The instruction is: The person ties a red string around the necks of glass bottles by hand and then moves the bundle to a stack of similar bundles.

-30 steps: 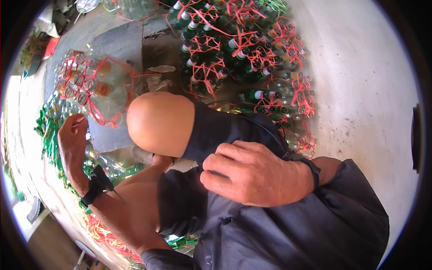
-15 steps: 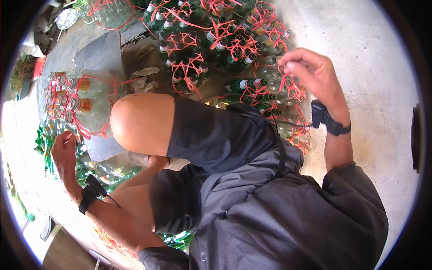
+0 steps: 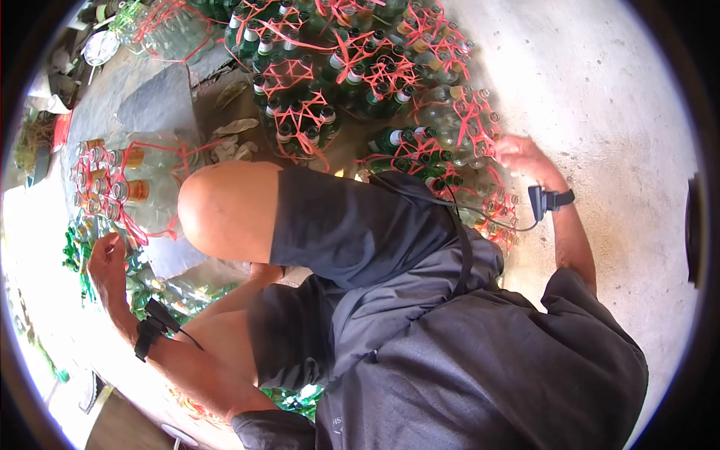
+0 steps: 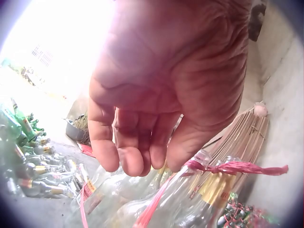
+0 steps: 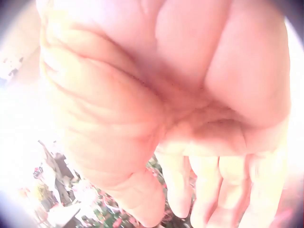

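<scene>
My left hand [image 3: 109, 274] hangs loosely curled with nothing in it, beside a bundle of clear glass bottles [image 3: 154, 191] tied with pink plastic strip. In the left wrist view its fingers [image 4: 130, 159] overlap these bottles, and a knotted pink strip [image 4: 237, 167] runs round their necks. Over on the right, my right hand [image 3: 529, 159] is slightly blurred at the edge of another bundle of clear bottles [image 3: 469, 124] bound with pink strip. The right wrist view shows its palm [image 5: 190, 114] bare, the fingers extended and slightly bent, with blurred bottles beyond.
Several tied bundles of green bottles [image 3: 300, 124] stand ahead of my bent knee [image 3: 225, 210]. A grey slab [image 3: 161, 101] lies behind the left bundle. Loose green bottles [image 3: 79, 247] lie at the far left. Pale concrete floor [image 3: 592, 112] spreads to the right.
My right hand has left my lap, swung out over the right floor, then come down beside the clear bottles. The left hand stays beside its bundle, while the head view has shifted slightly.
</scene>
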The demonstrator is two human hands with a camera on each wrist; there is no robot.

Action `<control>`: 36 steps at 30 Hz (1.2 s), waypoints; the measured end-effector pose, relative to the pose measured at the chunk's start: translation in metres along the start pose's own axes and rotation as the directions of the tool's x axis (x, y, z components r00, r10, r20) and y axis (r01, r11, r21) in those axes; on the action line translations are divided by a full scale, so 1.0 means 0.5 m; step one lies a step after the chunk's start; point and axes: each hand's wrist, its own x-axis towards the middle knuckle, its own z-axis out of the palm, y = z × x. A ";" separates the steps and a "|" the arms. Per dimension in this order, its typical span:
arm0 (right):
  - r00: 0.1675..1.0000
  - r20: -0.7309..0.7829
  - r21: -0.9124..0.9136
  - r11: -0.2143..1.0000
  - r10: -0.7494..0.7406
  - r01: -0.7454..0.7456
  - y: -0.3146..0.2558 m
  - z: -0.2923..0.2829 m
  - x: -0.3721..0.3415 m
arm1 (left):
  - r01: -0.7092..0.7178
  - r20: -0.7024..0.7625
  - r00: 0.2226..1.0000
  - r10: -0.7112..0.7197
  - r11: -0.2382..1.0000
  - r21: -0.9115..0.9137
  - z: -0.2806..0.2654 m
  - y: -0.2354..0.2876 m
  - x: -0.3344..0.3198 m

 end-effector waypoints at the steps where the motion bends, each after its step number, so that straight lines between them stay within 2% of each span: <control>1: 0.999 -0.041 -0.036 0.999 -0.012 0.010 0.045 0.014 -0.002 | 0.008 0.001 1.000 -0.008 1.000 -0.008 0.000 -0.002 0.001; 2: 0.996 -0.080 -0.072 0.997 -0.023 0.018 0.093 0.031 -0.003 | 0.006 0.001 1.000 -0.006 1.000 -0.007 0.000 -0.002 0.000; 4: 0.991 -0.079 -0.062 0.992 0.106 -0.111 0.163 0.065 -0.017 | 0.015 0.010 1.000 -0.015 1.000 0.008 -0.001 -0.002 -0.002; 6: 0.983 -0.122 -0.078 0.986 0.135 -0.145 0.235 0.097 -0.011 | 0.017 0.011 1.000 -0.017 1.000 0.005 -0.002 -0.011 0.000; 8: 0.963 -0.179 -0.299 0.921 0.203 -0.250 0.243 0.132 -0.008 | 0.016 0.014 1.000 -0.016 1.000 0.003 0.001 -0.011 0.000; 9: 0.960 -0.190 -0.247 0.936 0.206 -0.250 0.184 0.158 -0.026 | 0.024 0.019 1.000 -0.024 1.000 -0.009 0.004 -0.010 -0.001; 13: 0.961 -0.241 -0.267 0.943 0.135 -0.199 0.231 0.201 0.004 | 0.053 0.034 0.998 -0.052 0.998 -0.038 0.009 0.009 -0.011; 15: 0.962 -0.257 -0.421 0.884 0.096 -0.201 0.243 0.198 0.019 | 0.055 0.032 0.998 -0.053 0.998 -0.044 0.010 0.004 -0.011; 16: 0.962 -0.257 -0.423 0.884 0.093 -0.199 0.241 0.197 0.020 | 0.054 0.036 0.998 -0.052 0.998 -0.043 0.009 0.001 -0.010; 18: 0.958 -0.223 -0.369 0.894 0.179 -0.253 0.235 0.199 0.015 | 0.051 0.040 0.998 -0.049 0.998 -0.045 0.009 -0.008 -0.007; 22: 0.962 -0.199 -0.372 0.893 0.187 -0.251 0.240 0.199 0.016 | 0.061 0.067 0.996 -0.057 0.996 -0.061 0.008 -0.012 -0.010; 24: 0.957 -0.225 -0.499 0.822 0.181 -0.273 0.232 0.202 0.023 | 0.068 0.048 0.997 -0.065 0.995 -0.071 0.011 0.001 -0.019; 27: 0.963 -0.164 -0.442 0.857 0.212 -0.264 0.223 0.187 0.024 | 0.059 0.039 0.998 -0.056 0.996 -0.069 0.010 0.017 -0.028; 31: 0.980 -0.112 -0.429 0.882 0.163 -0.196 0.194 0.163 0.017 | 0.014 0.046 0.999 -0.012 0.999 -0.045 0.009 0.036 -0.038; 33: 0.969 -0.103 -0.377 0.893 0.223 -0.245 0.185 0.150 0.016 | 0.020 0.042 0.999 -0.018 0.999 -0.050 0.009 0.034 -0.038; 36: 0.972 -0.128 -0.462 0.856 0.195 -0.233 0.142 0.138 0.008 | 0.013 0.027 1.000 -0.011 0.998 -0.059 0.010 0.026 -0.040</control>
